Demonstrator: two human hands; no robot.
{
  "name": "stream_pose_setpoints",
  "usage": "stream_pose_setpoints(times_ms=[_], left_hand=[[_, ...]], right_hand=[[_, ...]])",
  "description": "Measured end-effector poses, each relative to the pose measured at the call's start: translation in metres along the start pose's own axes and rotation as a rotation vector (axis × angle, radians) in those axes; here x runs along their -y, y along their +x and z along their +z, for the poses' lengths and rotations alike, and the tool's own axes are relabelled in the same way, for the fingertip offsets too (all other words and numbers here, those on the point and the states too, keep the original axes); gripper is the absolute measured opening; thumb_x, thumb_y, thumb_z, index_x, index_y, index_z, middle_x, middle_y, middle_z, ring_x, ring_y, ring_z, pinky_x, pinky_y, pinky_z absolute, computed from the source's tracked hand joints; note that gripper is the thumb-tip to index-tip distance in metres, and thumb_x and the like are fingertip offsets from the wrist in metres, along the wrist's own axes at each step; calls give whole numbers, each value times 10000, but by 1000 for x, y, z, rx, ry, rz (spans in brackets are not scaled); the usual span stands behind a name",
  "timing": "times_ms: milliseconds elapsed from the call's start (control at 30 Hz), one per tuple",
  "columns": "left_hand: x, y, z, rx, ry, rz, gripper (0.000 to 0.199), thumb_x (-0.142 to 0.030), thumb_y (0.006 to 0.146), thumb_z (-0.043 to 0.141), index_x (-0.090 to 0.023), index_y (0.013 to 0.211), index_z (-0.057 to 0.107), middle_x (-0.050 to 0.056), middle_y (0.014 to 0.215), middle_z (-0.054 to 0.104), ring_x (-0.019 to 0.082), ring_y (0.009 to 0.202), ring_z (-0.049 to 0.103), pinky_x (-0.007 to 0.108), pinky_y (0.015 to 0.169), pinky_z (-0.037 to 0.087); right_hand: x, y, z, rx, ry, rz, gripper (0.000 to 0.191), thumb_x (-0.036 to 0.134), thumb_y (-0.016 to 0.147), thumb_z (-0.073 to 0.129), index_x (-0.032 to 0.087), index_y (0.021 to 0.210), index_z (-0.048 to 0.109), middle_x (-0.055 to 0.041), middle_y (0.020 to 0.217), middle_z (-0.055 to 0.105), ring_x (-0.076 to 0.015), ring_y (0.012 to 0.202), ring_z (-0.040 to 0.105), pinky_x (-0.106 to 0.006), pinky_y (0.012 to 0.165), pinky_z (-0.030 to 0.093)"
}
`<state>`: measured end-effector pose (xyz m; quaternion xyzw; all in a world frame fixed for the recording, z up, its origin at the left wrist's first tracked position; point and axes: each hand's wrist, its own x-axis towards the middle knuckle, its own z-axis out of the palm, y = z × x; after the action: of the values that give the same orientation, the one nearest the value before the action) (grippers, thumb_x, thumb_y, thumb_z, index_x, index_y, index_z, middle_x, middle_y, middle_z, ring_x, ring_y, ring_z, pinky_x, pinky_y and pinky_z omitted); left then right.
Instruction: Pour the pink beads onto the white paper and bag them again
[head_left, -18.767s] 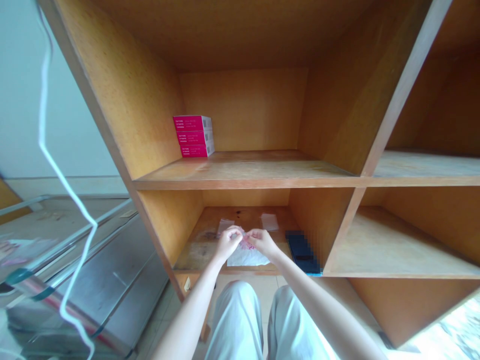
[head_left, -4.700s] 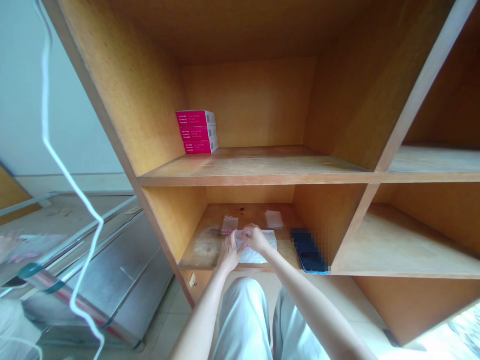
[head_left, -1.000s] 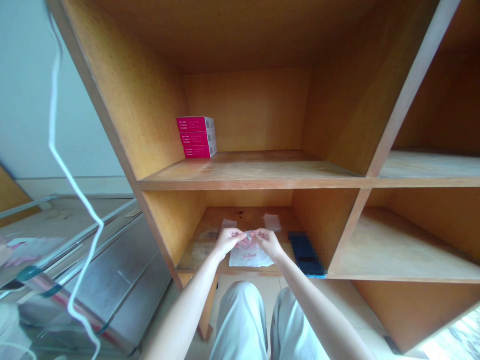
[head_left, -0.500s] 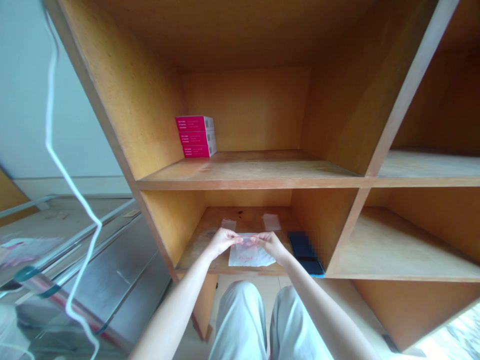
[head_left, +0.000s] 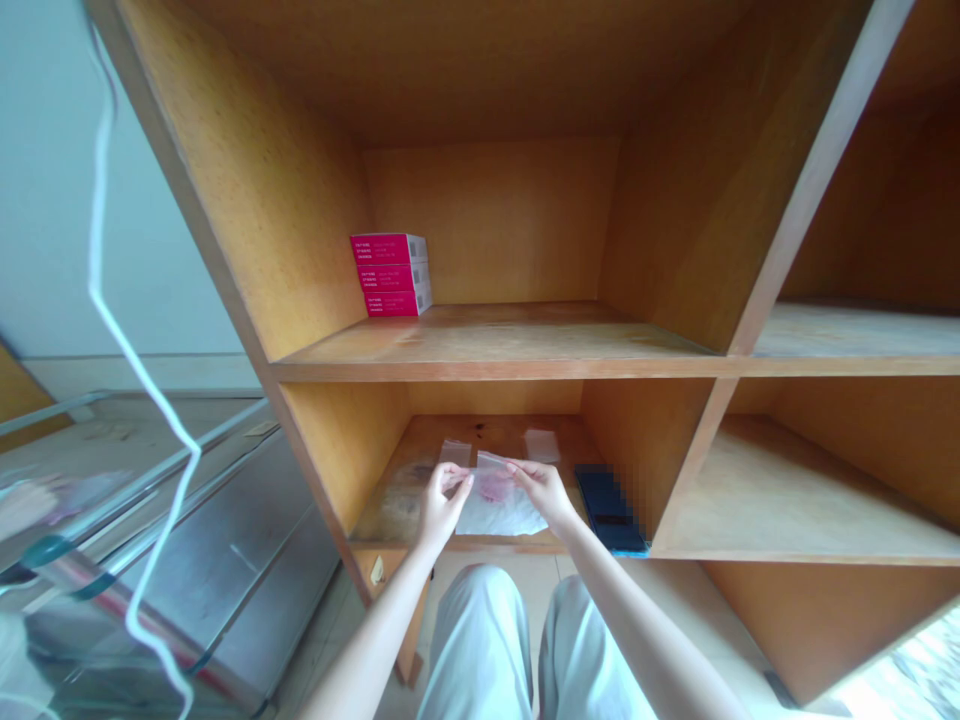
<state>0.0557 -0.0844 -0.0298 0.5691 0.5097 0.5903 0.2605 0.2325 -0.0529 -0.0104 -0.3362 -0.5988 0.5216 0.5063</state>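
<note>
My left hand [head_left: 446, 505] and my right hand [head_left: 544, 492] pinch the two sides of a small transparent plastic bag [head_left: 495, 472], which is held just above a white paper sheet [head_left: 517, 520] with pink marks. Both hands are over the lower wooden shelf [head_left: 420, 480]. Two similar small transparent pieces lie behind them: one [head_left: 455, 452] nearer my left hand, the other [head_left: 541, 445] beyond my right hand. A dark phone [head_left: 609, 510], partly pixelated, lies to the right of my right hand.
Several magenta boxes [head_left: 390, 275] are stacked on the upper shelf [head_left: 495, 335] against its left wall. Wooden dividers [head_left: 694, 450] flank the lower compartment. A white cable [head_left: 97, 300] hangs at left, before a shiny metal panel [head_left: 232, 570]. My knees are below.
My hands have drawn slightly apart and lifted the transparent bag off the paper sheet. My left hand has turned more upright. The boxes, phone and small pieces stay in place.
</note>
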Motion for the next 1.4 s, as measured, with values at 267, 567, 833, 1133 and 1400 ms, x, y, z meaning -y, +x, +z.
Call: stream_pose_setpoints(times_ms=[267, 567, 833, 1133, 1400], left_hand=[[15, -27, 29, -122, 316, 178, 467, -333, 604, 669, -192, 952, 391, 131, 1153, 480, 251, 1091, 473, 405, 890, 380], [16, -28, 33, -236, 382, 270, 430, -151, 613, 582, -189, 999, 395, 95, 1017, 462, 246, 1022, 465, 404, 872, 388], [14, -13, 14, -191, 478, 262, 463, -154, 656, 527, -185, 1098, 393, 107, 1082, 452, 235, 1017, 463, 360, 809, 423], [29, 46, -7, -258, 947, 118, 425, -322, 694, 518, -145, 1075, 457, 142, 1062, 503, 306, 1006, 470, 444, 788, 376], [46, 68, 10, -125, 1153, -44, 476, -406, 715, 475, -113, 1089, 499, 163, 1086, 505, 298, 1015, 470, 418, 818, 352]], right_hand=[[-3, -7, 24, -5, -79, -84, 378, 472, 737, 535, 190, 944, 679, -55, 955, 672, -248, 851, 612, -367, 748, 477], [-15, -8, 31, -34, -24, -47, 422, 486, 718, 547, 191, 1000, 655, -45, 931, 679, -251, 865, 608, -386, 756, 483], [-35, -7, 12, -83, 144, 20, 543, 503, 712, 555, 138, 1114, 568, -99, 867, 685, -224, 757, 632, -388, 748, 478], [-77, -6, -18, -302, 21, 83, 434, 516, 692, 534, 126, 852, 636, -89, 702, 661, -150, 496, 544, -282, 525, 444], [-75, -8, -14, -281, -39, 82, 429, 506, 680, 530, 112, 816, 633, -65, 626, 631, -152, 508, 536, -265, 529, 428]])
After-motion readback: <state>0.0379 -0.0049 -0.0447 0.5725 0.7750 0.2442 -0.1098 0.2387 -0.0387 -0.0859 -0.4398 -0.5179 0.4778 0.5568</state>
